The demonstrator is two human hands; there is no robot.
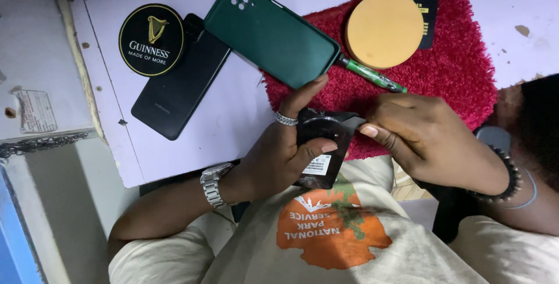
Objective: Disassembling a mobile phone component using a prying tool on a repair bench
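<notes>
Head view, single entry.

Item 1: left hand (279, 150), ring on one finger, metal watch (212, 184) at the wrist. We log it closed around a small black device (320, 144) bearing a white label, thumb pressed across its face, index finger stretched up toward 12 o'clock to touch the green phone (271, 31).

Item 2: right hand (425, 138), beaded bracelet (512, 173) at the wrist. Fingers curled and pinched on a thin dark flap or film (353, 122) at the device's upper edge, at 3 o'clock from the left thumb. What the flap is we cannot tell.

Step, as we judge it: peeling or prying a layer off the black device, held above the lap at centre frame. The next move, we judge, calls for a steady left grip and a slow, even pull from the right.

Item 3: tabletop (244, 109), white. On it: red mat (460, 68) at 1 o'clock carrying a round tan disc (384, 28) and a green-handled tool (372, 75); black phone (180, 83) at 10 o'clock, with a round black coaster (151, 39) overlapping it.
</notes>
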